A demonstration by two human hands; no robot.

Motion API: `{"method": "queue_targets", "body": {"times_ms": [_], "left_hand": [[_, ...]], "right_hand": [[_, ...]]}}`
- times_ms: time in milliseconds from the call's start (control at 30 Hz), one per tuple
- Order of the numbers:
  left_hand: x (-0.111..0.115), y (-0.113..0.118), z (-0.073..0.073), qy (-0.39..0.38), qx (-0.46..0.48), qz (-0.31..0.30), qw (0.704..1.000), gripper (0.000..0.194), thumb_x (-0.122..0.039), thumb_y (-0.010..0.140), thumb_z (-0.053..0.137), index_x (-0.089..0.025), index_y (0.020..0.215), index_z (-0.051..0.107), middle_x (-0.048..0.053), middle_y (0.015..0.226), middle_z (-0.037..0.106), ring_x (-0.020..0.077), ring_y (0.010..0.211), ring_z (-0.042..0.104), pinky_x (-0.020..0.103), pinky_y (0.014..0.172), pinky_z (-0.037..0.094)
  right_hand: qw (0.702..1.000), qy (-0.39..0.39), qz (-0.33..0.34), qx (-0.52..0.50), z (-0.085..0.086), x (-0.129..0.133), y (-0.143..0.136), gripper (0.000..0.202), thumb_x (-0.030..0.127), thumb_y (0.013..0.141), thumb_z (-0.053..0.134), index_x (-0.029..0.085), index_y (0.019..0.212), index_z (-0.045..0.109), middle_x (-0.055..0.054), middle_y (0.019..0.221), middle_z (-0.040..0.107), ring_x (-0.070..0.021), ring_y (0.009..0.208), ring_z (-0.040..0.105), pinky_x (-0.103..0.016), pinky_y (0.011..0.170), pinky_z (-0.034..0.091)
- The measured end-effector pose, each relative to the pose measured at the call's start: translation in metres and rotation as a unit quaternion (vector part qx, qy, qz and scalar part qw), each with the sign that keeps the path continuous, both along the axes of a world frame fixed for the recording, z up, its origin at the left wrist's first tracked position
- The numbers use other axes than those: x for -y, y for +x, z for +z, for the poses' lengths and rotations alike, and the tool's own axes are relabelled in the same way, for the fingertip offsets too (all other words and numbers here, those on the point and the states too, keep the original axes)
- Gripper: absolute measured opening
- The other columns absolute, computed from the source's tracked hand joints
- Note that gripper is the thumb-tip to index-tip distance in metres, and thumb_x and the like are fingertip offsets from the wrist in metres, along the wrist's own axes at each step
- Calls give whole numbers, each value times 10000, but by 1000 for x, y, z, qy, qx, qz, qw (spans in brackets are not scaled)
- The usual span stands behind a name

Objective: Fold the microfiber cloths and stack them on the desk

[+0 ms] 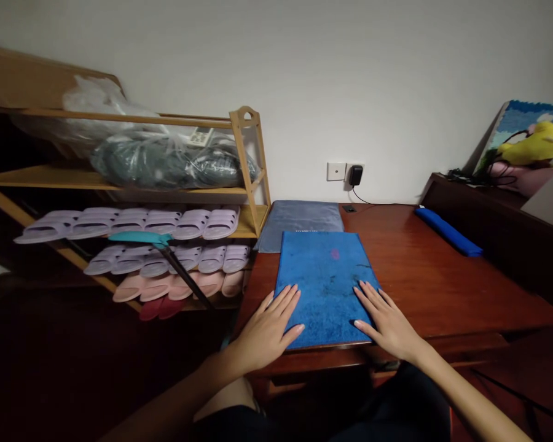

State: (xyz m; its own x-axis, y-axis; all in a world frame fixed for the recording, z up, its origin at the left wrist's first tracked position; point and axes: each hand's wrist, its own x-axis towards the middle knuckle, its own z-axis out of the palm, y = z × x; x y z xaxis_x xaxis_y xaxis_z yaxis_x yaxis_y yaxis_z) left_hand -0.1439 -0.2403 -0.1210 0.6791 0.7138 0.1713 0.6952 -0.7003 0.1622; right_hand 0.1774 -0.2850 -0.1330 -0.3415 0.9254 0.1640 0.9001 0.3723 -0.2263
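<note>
A blue cloth point(325, 288) with a pink spot and dark marks lies flat on the brown wooden desk point(410, 276), reaching to its front edge. My left hand point(270, 328) rests on the cloth's left side, fingers stretched out and thumb apart. On the right side lies my right hand point(387, 319), also with straight, spread fingers touching the cloth. Partly under the far end of the cloth is a grey, flat fabric piece point(304, 216) with small lettering.
A folded blue cloth point(449, 232) lies at the desk's right side. Left stands a wooden rack point(246, 153) with lilac slippers point(150, 222), pink slippers point(179, 287) and plastic-wrapped items point(166, 159). A black adapter point(356, 175) is plugged into the wall, its cord trailing across the desk.
</note>
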Motion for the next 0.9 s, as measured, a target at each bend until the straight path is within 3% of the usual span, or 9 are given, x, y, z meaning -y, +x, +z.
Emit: {"method": "queue_targets", "body": {"times_ms": [167,300,400,500,633,767,900], "left_hand": [[-5,-3,5,-4,-6,-2,1000,622,-538,942,331,-307,1493,157,34,1521,254,232,1398,245,450,1131,212],[-33,6,13,30,-8,53,998,615,-525,956,274,-248,1495,175,65,1530,226,235,1412,198,481,1132,164],[-57,10,5,49,-11,95,994,633,-527,952,272,-192,1487,221,97,1531,220,249,1419,167,497,1125,160],[-67,5,-8,26,-22,97,995,651,-559,938,286,-186,1471,272,111,1514,275,263,1409,208,500,1105,203],[-79,0,-5,41,3,87,995,548,-538,946,310,-217,1361,469,110,1453,406,266,1342,355,469,1068,277],[-132,6,19,55,66,124,988,398,-448,949,385,-203,1145,630,100,1247,602,259,1168,528,400,1002,365],[-203,14,30,26,115,199,973,269,-264,918,468,-171,1113,628,91,1124,659,210,1081,578,310,956,401]], "right_hand": [[999,-28,19,-25,6,-8,13,638,544,914,377,358,1482,155,-3,1541,159,-231,1409,173,-489,1134,209],[999,-3,-20,-33,15,-37,18,621,566,924,319,322,1482,197,-31,1543,177,-224,1413,168,-495,1122,215],[999,7,-44,-9,7,-57,19,694,615,909,287,254,1492,181,-72,1547,153,-221,1423,110,-499,1132,159],[998,-27,-49,6,-1,-68,27,726,653,890,278,248,1488,206,-85,1547,150,-231,1423,111,-502,1125,159],[998,-58,-35,-15,9,-95,43,616,620,905,287,266,1383,445,-81,1479,359,-242,1386,265,-487,1100,216],[994,-7,-94,-63,21,-156,46,486,500,902,422,245,1304,524,-73,1352,524,-223,1247,469,-397,1033,338],[984,19,-167,-67,14,-215,37,425,308,927,381,156,1302,508,-134,1310,543,-203,1186,517,-320,944,409]]}}
